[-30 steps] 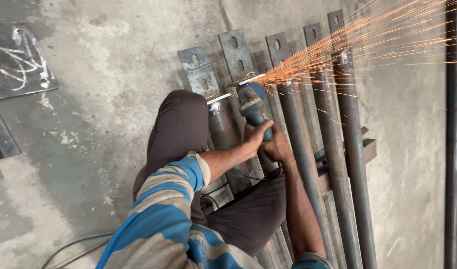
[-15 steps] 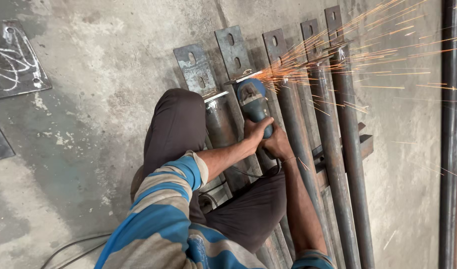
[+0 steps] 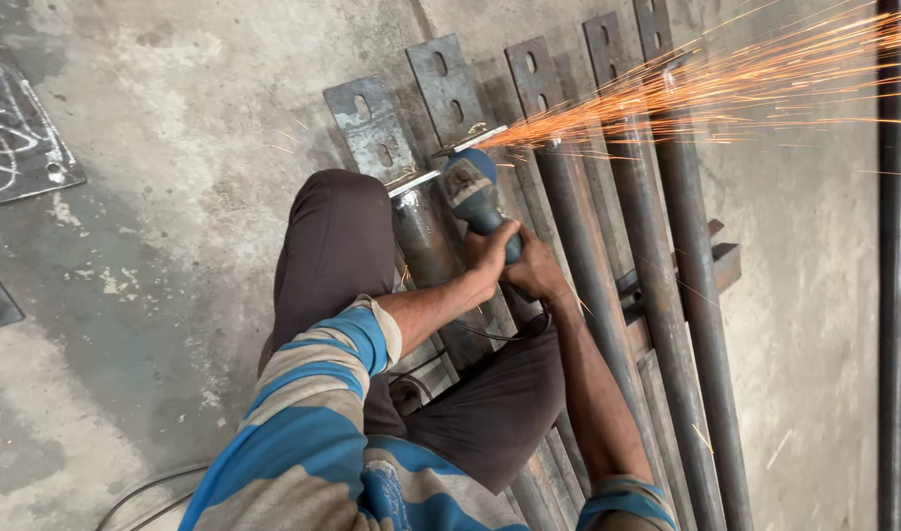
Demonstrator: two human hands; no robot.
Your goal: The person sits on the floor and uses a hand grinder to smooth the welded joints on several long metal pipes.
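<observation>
Nearest, I see a blue-and-grey striped sleeve [image 3: 313, 413] and a bent knee in dark trousers [image 3: 332, 246]. Beyond it, the left hand [image 3: 492, 254] and right hand [image 3: 537, 275] are both wrapped tight around the body of the blue grinder [image 3: 475, 197], which lies above a row of steel pipes [image 3: 588, 256]. Its disc meets a pipe end at the slotted plates [image 3: 440, 88], throwing sparks [image 3: 706, 88] rightward. I judge the grinder heavy, rigid and prone to kick; the rear body is the place to hold. Farthest lies the concrete floor [image 3: 175, 197].
</observation>
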